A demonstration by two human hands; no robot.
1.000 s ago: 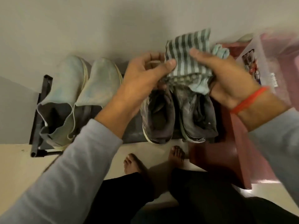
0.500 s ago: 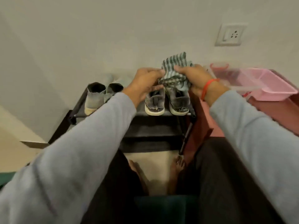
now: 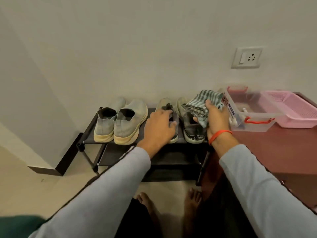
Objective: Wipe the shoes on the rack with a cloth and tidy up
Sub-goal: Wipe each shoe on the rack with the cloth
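On the rack [image 3: 96, 134], right hand [image 3: 216, 120] fingers clench the cloth [image 3: 202, 104]; left hand [image 3: 159, 128] grips a shoe [image 3: 169, 114].

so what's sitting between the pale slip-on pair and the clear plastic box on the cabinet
In the head view, the dark worn sneakers sit there on the rack's top shelf, with the left hand on one and the right hand pressing the striped cloth onto the other.
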